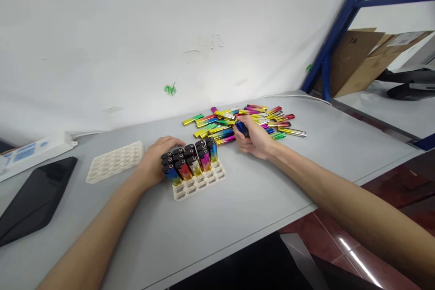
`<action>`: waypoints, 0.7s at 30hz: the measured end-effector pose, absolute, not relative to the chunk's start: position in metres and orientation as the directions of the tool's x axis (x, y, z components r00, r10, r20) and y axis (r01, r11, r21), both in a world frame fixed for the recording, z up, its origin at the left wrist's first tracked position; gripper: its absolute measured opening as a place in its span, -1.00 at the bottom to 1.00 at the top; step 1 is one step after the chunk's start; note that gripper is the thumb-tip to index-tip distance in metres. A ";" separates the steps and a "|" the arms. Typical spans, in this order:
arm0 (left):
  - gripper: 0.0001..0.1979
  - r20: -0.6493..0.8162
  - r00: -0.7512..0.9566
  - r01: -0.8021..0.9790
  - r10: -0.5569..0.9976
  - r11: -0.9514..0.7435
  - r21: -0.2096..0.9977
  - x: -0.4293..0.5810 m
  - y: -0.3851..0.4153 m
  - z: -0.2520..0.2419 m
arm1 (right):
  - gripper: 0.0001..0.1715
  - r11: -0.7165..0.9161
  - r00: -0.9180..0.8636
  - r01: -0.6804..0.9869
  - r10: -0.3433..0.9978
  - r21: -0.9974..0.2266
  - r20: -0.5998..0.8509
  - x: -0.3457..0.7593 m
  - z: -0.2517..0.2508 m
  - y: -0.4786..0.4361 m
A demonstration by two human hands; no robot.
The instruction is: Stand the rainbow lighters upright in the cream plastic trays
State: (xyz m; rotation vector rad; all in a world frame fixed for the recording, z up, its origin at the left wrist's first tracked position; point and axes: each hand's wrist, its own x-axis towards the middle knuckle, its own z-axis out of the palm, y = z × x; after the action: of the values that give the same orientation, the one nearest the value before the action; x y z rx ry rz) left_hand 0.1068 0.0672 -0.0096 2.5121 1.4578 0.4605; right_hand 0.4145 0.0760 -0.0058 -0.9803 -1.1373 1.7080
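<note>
A cream holder tray (200, 186) with oval holes stands on the table, with several black-topped lighters (195, 166) upright in its rear rows; the front holes show bare. My left hand (154, 158) is wrapped round the tray's left rear corner, its fingers reaching behind the lighters and partly hidden by them. At the near edge of a loose pile of shiny multicoloured lighters (210, 122), my right hand (254, 138) is closed round a dark blue lighter (242, 128). Most of that lighter is covered by the fingers.
To the left lie a second cream tray (115, 161), a black phone-like slab (37, 197) and a white box (36, 149). A white wall (136, 45) rises behind the grey table (238, 217). Cardboard boxes (360, 59) and a blue metal frame (336, 27) stand at right.
</note>
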 end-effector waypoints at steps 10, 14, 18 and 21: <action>-0.57 0.175 0.459 0.809 0.871 -0.492 0.323 0.107 0.067 -0.010 | -0.45 -0.068 -0.353 -0.271 0.935 -0.960 0.033 0.414 -0.002 0.072; -0.57 0.161 0.460 0.813 0.873 -0.487 0.319 0.108 0.067 -0.011 | -0.60 0.107 -0.439 -0.082 0.889 -0.991 0.132 0.418 0.001 0.066; -0.59 0.171 0.452 0.812 0.876 -0.483 0.327 0.108 0.068 -0.012 | -0.62 0.235 -0.490 0.043 0.852 -0.971 0.185 0.420 0.004 0.061; -0.59 0.175 0.455 0.808 0.873 -0.487 0.332 0.107 0.069 -0.014 | -0.66 0.250 -0.523 0.073 0.834 -0.965 0.176 0.417 0.001 0.060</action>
State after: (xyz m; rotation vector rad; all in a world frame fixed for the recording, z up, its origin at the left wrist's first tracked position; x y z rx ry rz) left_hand 0.1067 0.0691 -0.0141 2.5022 1.4657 0.4794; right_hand 0.4166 0.0598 0.0006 -0.8320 -1.8016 1.3363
